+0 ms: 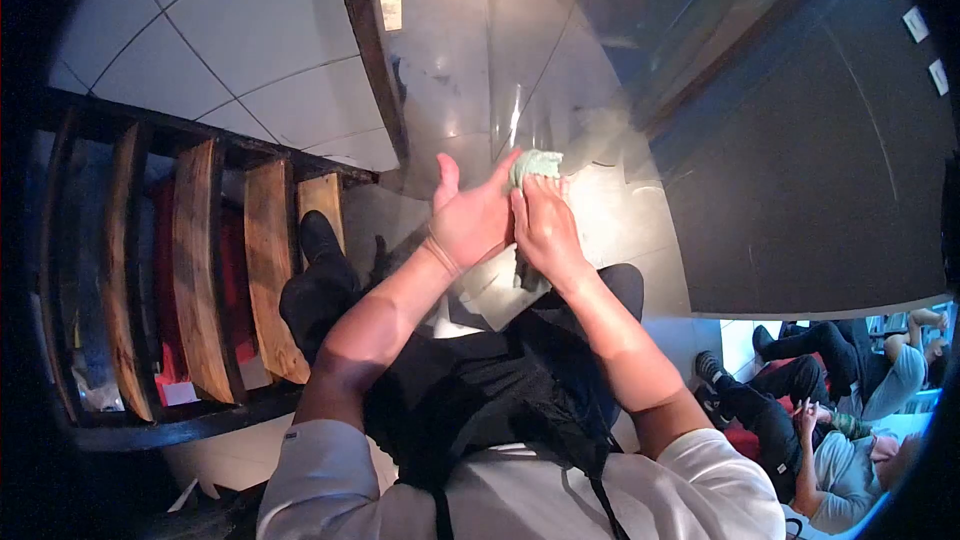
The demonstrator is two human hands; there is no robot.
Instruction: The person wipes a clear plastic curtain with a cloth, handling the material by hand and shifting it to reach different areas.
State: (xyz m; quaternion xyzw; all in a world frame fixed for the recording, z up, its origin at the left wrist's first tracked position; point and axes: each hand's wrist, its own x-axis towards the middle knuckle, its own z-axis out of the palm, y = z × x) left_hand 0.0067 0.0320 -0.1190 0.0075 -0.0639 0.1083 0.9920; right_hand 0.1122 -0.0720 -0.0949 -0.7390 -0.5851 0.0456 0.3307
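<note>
My left hand (478, 221) is held out before me, its thumb and index finger stretched apart. Its other fingers are partly hidden behind my right hand (547, 227). My right fingers are closed on a crumpled pale green cloth (538, 166) against the outer end of my left hand. Whether the cloth wraps round any left fingers is not visible. Below the hands, a pale flat piece (503, 292) lies between my knees; I cannot make out what it is.
Wooden slatted stairs (205, 270) with a dark frame rise at my left, one foot beside them. A large dark panel (800, 170) fills the right. At lower right, people (835, 440) sit or recline close by. White tiles (250, 30) lie at upper left.
</note>
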